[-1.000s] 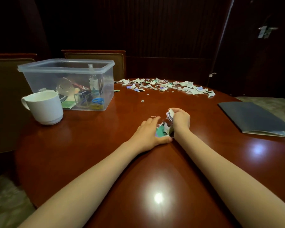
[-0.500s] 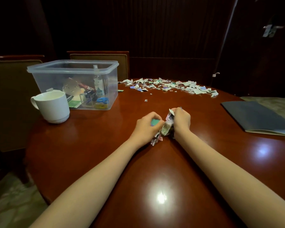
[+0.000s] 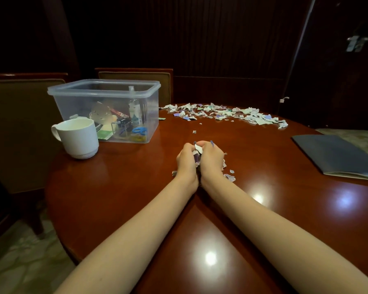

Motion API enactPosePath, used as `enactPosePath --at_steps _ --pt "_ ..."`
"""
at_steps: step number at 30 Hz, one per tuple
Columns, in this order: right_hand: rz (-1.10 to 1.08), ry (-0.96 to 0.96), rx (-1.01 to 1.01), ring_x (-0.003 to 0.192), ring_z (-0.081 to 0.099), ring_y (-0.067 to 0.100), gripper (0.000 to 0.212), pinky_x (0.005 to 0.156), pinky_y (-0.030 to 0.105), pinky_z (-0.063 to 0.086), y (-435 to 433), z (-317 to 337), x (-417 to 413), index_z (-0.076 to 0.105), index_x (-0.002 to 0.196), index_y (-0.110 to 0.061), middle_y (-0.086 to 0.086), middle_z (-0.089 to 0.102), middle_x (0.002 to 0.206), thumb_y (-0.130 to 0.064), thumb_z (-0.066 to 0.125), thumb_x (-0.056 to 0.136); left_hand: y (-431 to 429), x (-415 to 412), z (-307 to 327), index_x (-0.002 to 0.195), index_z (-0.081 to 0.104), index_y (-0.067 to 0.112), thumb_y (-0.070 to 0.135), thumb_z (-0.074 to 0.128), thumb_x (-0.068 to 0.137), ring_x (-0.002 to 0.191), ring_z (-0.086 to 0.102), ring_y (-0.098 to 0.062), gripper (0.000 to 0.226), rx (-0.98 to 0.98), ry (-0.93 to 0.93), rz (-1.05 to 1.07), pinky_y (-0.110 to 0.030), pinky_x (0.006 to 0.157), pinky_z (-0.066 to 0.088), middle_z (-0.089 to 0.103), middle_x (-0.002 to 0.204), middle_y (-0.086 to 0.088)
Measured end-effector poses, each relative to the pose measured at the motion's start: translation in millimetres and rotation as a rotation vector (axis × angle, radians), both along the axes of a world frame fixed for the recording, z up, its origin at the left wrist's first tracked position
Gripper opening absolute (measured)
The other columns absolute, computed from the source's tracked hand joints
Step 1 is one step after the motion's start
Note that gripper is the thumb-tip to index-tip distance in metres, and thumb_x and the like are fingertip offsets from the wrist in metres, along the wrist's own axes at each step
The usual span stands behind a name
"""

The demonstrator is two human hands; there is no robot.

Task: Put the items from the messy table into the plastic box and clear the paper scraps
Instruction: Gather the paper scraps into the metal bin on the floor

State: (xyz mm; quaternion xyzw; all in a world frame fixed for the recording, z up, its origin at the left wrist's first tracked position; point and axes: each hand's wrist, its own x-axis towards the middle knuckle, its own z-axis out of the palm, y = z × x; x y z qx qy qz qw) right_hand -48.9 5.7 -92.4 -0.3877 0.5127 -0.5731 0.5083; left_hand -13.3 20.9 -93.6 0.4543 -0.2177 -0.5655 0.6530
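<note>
Left hand (image 3: 186,161): curled round a wad of torn white-and-purple paper scraps (image 3: 198,150), mid-table.
Right hand (image 3: 211,159): pressed against the left, gripped the same wad.
Loose paper scraps (image 3: 223,113): lay strewn along the far edge of the glossy red-brown wooden table (image 3: 136,187).
Clear plastic box (image 3: 102,96): stood far left, held small items, behind a white ceramic mug (image 3: 79,139).

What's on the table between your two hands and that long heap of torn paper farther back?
Head view: mostly bare table. One small stray scrap, with a tinier fleck beyond it, lies between the left hand, right hand and the far heap.
</note>
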Motion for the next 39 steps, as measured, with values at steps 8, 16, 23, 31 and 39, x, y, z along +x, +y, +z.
enactPosePath --at_steps 8,16,23,31,39 --pt "-0.037 0.049 -0.088 0.106 0.061 0.020 0.039 0.096 0.042 0.050 10 1 17 0.061 0.065 -0.032 0.000 0.066 0.108 -0.014 0.042 0.095 3 10 5 0.079 0.057 0.013 0.016 0.036 0.092 0.067 0.055 -0.014 0.025 0.010 -0.024 -0.003 -0.024 0.058 0.043 0.058 0.074 -0.004" --pt "0.029 0.028 -0.067 0.108 0.061 0.019 0.037 0.098 0.038 0.049 19 5 22 0.062 0.069 -0.027 0.001 0.066 0.112 -0.011 0.041 0.096 16 13 15 0.086 0.061 0.012 0.020 0.039 0.091 0.068 0.056 -0.014 0.023 0.026 0.012 0.029 -0.024 0.057 0.044 0.058 0.076 -0.003" --pt "0.035 0.083 -0.108 0.123 0.052 0.018 0.034 0.104 0.036 0.043 26 13 36 0.065 0.085 -0.022 0.004 0.062 0.125 -0.005 0.038 0.095 25 25 21 0.111 0.063 0.010 0.025 0.051 0.092 0.069 0.057 -0.012 0.027 0.036 -0.007 0.127 -0.022 0.054 0.044 0.061 0.089 -0.003" --pt "0.078 0.028 -0.025 0.094 0.048 0.011 0.038 0.084 0.027 0.044 32 16 38 0.061 0.116 -0.015 -0.003 0.051 0.102 -0.002 0.032 0.095 27 33 17 0.106 0.052 0.011 0.008 0.047 0.094 0.065 0.054 -0.013 0.012 0.037 0.106 0.171 -0.021 0.055 0.045 0.056 0.079 -0.003" --pt "0.071 0.040 -0.069 0.083 0.060 0.013 0.023 0.083 0.033 0.050 30 14 45 0.064 0.081 -0.022 -0.011 0.059 0.075 -0.013 0.046 0.091 18 43 9 0.074 0.056 0.015 0.019 0.044 0.093 0.053 0.057 -0.010 0.023 0.009 0.238 0.037 -0.021 0.048 0.044 0.058 0.053 0.001"
